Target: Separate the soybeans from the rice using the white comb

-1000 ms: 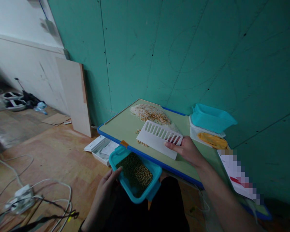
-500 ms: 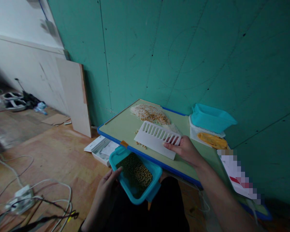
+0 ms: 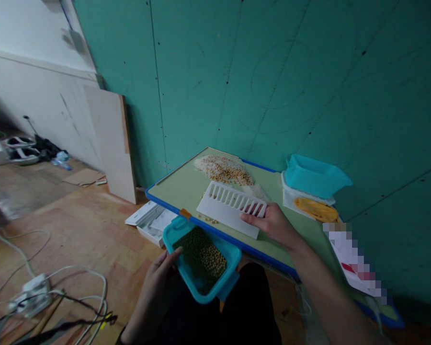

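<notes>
Teal container sat below the tabletop's near edge, over the person's lap, with the left hand holding it. Its grip was closed on the container's left end, thumb at the rim. Inside lay a bed of greenish beans.

Just above it, on the green tabletop, the white slotted scraper lay tilted with its plain long edge towards the near, blue-trimmed edge. Over the last second it had slid left and towards that edge. A few loose beans that had lain further in now sat just ahead of it, close to the trim and almost over the container's mouth. The container itself had hardly shifted (nor had the left hand).

The right hand held the scraper's right end, its grip closed with the thumb on top across the slots and the fingers beneath. Beyond the scraper, near the far edge, a mixed heap of grain and beans was untouched, so only the few strays had been drawn off, not the heap.

At the far right corner a second teal tub stood on a white tray, with something yellow on the tray in front of it. A sheet of paper lay along the right edge.
</notes>
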{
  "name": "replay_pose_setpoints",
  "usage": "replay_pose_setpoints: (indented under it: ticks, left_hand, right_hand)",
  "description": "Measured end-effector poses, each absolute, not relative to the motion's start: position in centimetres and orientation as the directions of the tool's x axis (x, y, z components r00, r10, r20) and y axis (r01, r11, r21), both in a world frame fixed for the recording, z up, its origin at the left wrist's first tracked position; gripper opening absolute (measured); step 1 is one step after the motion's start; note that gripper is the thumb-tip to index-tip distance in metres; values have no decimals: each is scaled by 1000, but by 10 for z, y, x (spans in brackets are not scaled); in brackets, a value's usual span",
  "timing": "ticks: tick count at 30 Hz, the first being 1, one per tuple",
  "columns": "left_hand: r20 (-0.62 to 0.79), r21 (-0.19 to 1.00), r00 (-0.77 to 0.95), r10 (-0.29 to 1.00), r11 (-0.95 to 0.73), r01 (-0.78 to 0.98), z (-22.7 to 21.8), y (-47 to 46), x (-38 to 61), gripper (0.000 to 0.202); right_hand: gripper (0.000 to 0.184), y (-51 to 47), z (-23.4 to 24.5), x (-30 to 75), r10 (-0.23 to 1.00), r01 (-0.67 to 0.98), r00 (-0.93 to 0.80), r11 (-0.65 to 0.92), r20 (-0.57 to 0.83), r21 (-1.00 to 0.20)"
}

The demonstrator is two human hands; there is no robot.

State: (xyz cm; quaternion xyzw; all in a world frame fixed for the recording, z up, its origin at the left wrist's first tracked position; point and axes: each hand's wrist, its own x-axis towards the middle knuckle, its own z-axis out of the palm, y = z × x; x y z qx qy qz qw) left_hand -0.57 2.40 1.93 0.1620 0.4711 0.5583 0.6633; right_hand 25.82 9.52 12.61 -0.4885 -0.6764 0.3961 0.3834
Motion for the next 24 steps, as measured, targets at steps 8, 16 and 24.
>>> replay_pose_setpoints:
  ticks: [8, 16, 24]
  left_hand:
    - [-414, 746, -33, 910, 318, -585, 11, 23, -10, 32]
    - [-413, 733, -14, 911, 323, -598, 10, 21, -11, 30]
    - [-408, 744, -41, 912, 305, -594, 10, 20, -8, 25]
  right_hand:
    - [28, 92, 118, 262, 969, 389, -230, 177, 91, -904]
    - [26, 81, 119, 267, 973, 452, -226, 149, 49, -880]
    - [28, 62, 126, 279, 983, 511, -173, 136, 54, -848]
